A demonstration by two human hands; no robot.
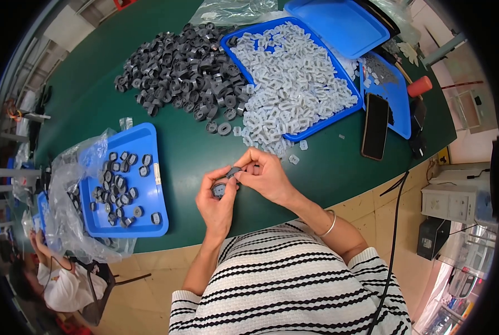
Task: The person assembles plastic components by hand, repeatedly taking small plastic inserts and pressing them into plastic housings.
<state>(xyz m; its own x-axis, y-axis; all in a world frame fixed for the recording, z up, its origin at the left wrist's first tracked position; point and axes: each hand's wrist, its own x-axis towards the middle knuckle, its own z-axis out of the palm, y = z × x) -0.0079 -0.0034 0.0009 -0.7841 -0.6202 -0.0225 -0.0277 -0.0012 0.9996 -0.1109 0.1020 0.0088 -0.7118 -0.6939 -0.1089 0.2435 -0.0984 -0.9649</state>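
A small, round, dark-grey plastic piece is held in the bare left hand, grasped between thumb and curled fingers above the near edge of the dark green tabletop. A second dark-grey plastic piece is pinched by the fingertips of the bare right hand, with the left fingertips set close against it; whether the two pieces are joined cannot be told, since both are partly covered by fingers.

Beyond the hands, a large heap of dark-grey plastic rings is spread on the tabletop. Beside it, a blue rectangular tray is filled with small translucent white plastic pieces, some of which are spilled over its near left corner. To the left, dark round parts are scattered in a second blue tray, by which a crumpled clear plastic bag is laid. To the right, a black smartphone is seen beside a third blue tray, near a red cylinder.
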